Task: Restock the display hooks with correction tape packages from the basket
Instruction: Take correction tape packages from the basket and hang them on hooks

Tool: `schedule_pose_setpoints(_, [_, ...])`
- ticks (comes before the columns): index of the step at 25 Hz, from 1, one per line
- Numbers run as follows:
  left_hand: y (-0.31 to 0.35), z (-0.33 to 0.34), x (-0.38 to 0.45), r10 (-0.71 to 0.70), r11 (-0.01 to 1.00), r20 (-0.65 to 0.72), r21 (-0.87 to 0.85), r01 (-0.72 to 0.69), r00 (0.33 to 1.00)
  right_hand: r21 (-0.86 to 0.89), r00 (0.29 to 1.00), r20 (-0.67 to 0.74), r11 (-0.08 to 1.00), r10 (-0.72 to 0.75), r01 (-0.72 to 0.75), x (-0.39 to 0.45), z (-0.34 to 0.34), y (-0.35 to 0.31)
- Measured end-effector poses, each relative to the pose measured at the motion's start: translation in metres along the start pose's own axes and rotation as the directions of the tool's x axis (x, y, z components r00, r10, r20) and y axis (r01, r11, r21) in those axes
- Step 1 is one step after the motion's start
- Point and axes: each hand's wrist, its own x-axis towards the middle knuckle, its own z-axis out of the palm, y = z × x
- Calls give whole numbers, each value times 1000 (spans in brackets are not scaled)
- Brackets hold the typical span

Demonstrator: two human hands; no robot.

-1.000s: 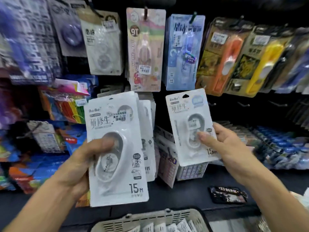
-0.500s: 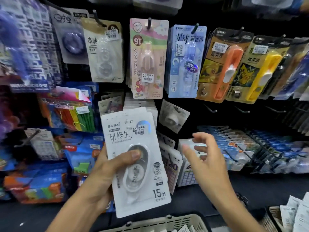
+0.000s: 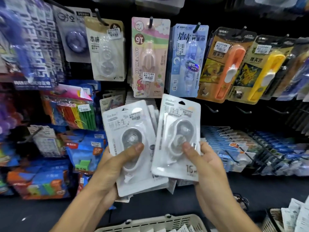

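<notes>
- Beige plastic basket (image 3: 150, 223) nearest, bottom centre, more packs inside.
- Left hand (image 3: 115, 166) grip closed on a stack of white packages (image 3: 133, 148), thumb on the front blister.
- Right hand (image 3: 203, 162) grip pinches a single package (image 3: 178, 136), long axis upright, hang hole on top.
- Bare hook (image 3: 211, 109) just right and farther back; right hand nearer it.

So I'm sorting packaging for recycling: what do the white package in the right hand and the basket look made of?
White package: seemingly matte printed card under a glossy clear plastic blister, which shows glare. Basket: likely beige moulded plastic, matte, with slotted walls.
</notes>
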Motion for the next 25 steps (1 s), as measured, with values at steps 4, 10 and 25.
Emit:
schedule_pose_setpoints(4, [7, -15, 3, 100, 994, -67, 59, -96, 993, -160, 989, -123, 982, 80, -99, 16, -29, -7])
schedule_pose_setpoints(10, [2, -14, 3, 111, 990, -50, 95, -106, 993, -233, 955, -278, 957, 106, -174, 34, -29, 9])
schedule_pose_setpoints(25, [-12, 3, 2, 43, 997, 43, 57, -46, 998, -312, 987, 160, 950, 22, 30, -6, 22, 32])
